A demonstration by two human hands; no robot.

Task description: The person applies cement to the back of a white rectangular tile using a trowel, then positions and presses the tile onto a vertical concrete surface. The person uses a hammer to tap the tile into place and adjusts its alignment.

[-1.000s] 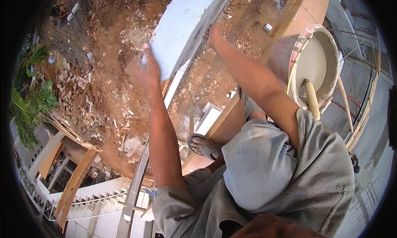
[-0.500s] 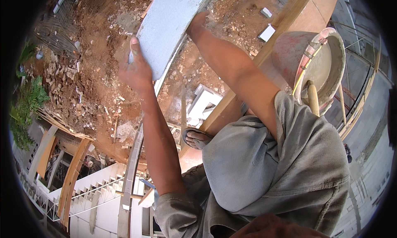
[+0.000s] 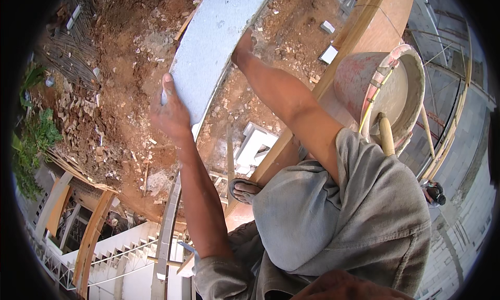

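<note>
A long, pale grey-blue lightweight concrete block [image 3: 216, 44] stretches away from me, its far end cut off by the top of the head view. My left hand [image 3: 173, 113] is closed on its near left corner, thumb up along the side and the other fingers mostly out of sight. On the block's right edge sits my right hand [image 3: 244, 51], gripping it, with the fingertips hidden by the block. Just below the block's near end, a narrow grey wall top [image 3: 167, 222] runs toward me beside my left forearm.
At right, a mortar-stained bucket [image 3: 359, 86] with a wooden tool handle [image 3: 386, 133] stands on a wooden plank platform [image 3: 383, 26]. My sandalled foot [image 3: 244, 191] rests on the planks. Far below lie reddish soil with rubble [image 3: 120, 91] and white block pieces [image 3: 255, 149].
The view has shifted slightly, so the block, both hands and the bucket appear lower in the picture. Both hands keep their grip on the block.
</note>
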